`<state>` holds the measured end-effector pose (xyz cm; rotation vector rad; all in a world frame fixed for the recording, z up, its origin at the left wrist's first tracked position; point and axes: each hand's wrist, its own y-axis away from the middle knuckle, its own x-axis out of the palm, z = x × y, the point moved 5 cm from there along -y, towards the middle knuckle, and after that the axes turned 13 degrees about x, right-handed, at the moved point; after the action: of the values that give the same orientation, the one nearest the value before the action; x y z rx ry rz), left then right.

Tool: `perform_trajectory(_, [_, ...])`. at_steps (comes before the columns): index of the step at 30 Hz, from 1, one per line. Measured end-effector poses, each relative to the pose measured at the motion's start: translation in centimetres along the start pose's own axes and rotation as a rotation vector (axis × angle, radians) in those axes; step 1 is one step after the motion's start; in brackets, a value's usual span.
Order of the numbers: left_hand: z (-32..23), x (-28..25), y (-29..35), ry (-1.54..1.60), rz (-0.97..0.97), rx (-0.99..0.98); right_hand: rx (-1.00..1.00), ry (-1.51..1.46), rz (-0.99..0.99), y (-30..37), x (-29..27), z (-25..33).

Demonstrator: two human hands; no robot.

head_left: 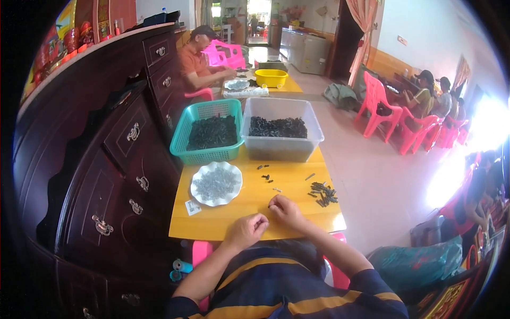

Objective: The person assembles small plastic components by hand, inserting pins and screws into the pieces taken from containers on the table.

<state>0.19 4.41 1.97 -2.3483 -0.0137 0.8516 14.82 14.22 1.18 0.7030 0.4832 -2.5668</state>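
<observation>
My left hand [248, 231] is curled at the near edge of the yellow table [212, 226], thumb against fingers; whatever it holds, if anything, is hidden. To its right my right hand [287, 212] is closed in a pinch, with a tiny dark bit at its fingertips too small to name. Just beyond lie a small pale piece [277, 190] and a few small black pieces [266, 177]. A pile of dark, stick-like pieces [323, 194] sits at the table's right. On the left, a white scalloped plate [195, 194] holds many small clear pieces.
At the table's far end stand a teal basket [207, 154] and a clear plastic bin [281, 146], both filled with black pieces. A dark wooden cabinet [101, 175] borders the left. Beyond, a person in orange [195, 66] works near a yellow tub [271, 78]. Pink chairs [376, 101] stand right.
</observation>
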Motion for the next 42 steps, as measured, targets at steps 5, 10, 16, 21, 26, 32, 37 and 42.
perform_trajectory(5, [-0.4, -0.5, -0.7, 0.209, -0.105, -0.104, 0.301, -0.5, 0.366, 2.2, 1.3, -1.7])
perform_trajectory(10, [-1.7, -0.7, -1.1, 0.203, -0.117, -0.052, 0.463, -0.766, 0.46, 3.9, 1.7, -1.3])
perform_trajectory(16, [-3.1, -0.8, -2.2, 0.157, -0.129, 0.062, 0.553, -1.063, 0.527, 4.5, 2.1, -2.3])
perform_trajectory(21, [-4.0, -0.2, -2.6, 0.154, -0.154, 0.274, 0.55, -1.158, 0.649, 5.0, 2.6, -3.3])
perform_trajectory(26, [-3.8, 0.1, -2.1, 0.153, -0.156, 0.298, 0.55, -1.255, 0.704, 5.2, 3.3, -3.7])
perform_trajectory(32, [-3.5, 0.1, -1.4, 0.109, -0.15, 0.286, 0.563, -1.241, 0.753, 5.4, 3.1, -3.0])
perform_trajectory(37, [-3.9, -0.2, -1.6, 0.179, -0.171, 0.231, 0.561, -1.252, 0.779, 5.5, 3.4, -2.8])
perform_trajectory(42, [-3.3, -0.5, -1.3, 0.247, -0.204, 0.192, 0.513, -1.233, 0.682, 5.4, 4.0, -3.6])
